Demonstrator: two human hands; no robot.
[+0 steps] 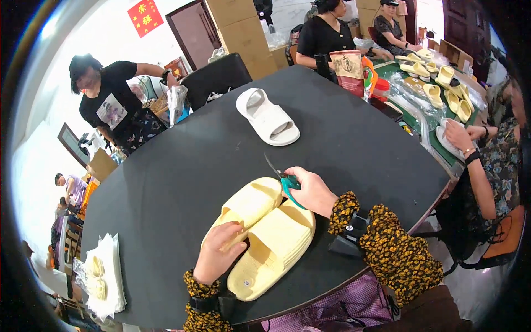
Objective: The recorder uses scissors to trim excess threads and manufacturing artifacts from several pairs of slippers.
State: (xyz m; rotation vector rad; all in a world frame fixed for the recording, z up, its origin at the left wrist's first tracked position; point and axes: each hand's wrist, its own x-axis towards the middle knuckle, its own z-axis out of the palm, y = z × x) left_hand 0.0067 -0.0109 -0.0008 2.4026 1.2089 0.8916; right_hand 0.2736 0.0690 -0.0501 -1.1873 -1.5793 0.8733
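Two pale yellow slippers lie side by side on the black table near me. My left hand is closed on the heel end of the left slipper, with the thumb apart from the curled fingers. The right slipper rests against it, its round sole sticker showing at the near end. In my right hand is a pair of scissors with teal handles, held just past the slippers' toes. The dark blades point away and to the left. Farther off sits a single white slipper.
A stack of clear plastic bags lies at the table's left edge. At the far right edge stand a brown pouch and a red-lidded jar. Beyond, a green table bears several yellow slippers. Other people sit or stand around.
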